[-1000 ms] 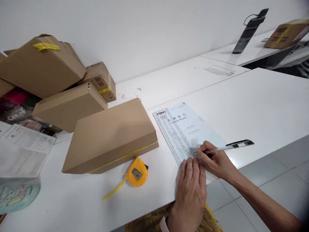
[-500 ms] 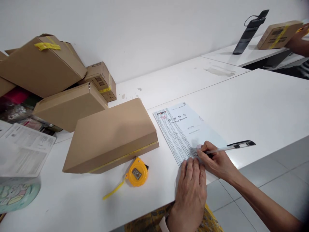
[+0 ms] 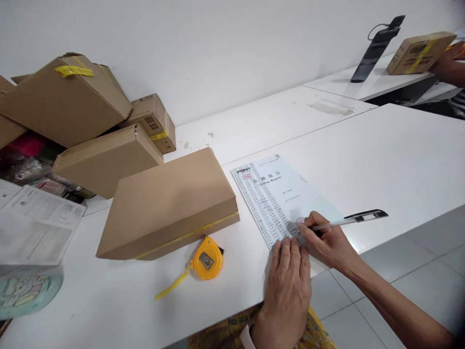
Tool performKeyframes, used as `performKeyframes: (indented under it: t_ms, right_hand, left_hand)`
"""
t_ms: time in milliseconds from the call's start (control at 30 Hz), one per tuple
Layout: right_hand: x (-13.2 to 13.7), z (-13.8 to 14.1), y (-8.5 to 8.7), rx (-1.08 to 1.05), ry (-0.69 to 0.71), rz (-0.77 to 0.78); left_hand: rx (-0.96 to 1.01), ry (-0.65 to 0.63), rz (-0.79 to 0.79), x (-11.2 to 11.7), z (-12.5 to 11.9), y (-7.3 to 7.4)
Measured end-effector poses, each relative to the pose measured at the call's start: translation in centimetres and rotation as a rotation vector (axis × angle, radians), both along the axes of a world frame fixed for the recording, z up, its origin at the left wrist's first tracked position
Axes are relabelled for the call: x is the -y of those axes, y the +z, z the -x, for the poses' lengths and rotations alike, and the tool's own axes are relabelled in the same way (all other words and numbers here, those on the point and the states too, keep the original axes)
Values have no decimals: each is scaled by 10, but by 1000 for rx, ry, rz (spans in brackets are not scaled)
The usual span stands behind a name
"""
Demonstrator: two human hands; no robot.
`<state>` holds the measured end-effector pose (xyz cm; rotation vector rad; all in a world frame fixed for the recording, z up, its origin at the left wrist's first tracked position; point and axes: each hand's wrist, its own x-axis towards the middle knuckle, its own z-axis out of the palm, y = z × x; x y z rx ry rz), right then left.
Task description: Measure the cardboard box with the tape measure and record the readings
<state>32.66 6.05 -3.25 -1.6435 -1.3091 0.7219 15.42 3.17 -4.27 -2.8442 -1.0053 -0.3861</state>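
Note:
A printed report (image 3: 286,186) with columns of handwriting down its left side lies on the white table. My right hand (image 3: 325,241) grips a pen (image 3: 350,219) with a clear barrel and black clip, its tip hidden by the fingers near the report's lower part. Flat across the report's lower edge and the table rests my left hand (image 3: 286,286), fingers stretched out and holding nothing. To its left sits a yellow tape measure (image 3: 207,259) with a yellow strap, beside a closed cardboard box (image 3: 170,198).
More cardboard boxes (image 3: 69,102) are piled at the left. Printed sheets (image 3: 43,223) stand near a pale green patterned container (image 3: 29,293). At the far right, a dark bottle (image 3: 374,51) stands near another person's hand (image 3: 448,65), which touches a taped box (image 3: 417,53).
The pen in my right hand has shifted slightly, its top end a little further right. My left hand stays in place. The view has moved very slightly.

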Motion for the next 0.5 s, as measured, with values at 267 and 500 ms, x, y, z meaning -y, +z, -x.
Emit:
performKeyframes:
  t_ms: [267, 500]
  right_hand:
    - [1, -1, -2, -9, 12, 18]
    - [1, -1, -3, 18, -5, 13]
  left_hand:
    - [-5, 3, -5, 1, 0, 2]
    - [-8, 5, -3, 0, 0, 1]
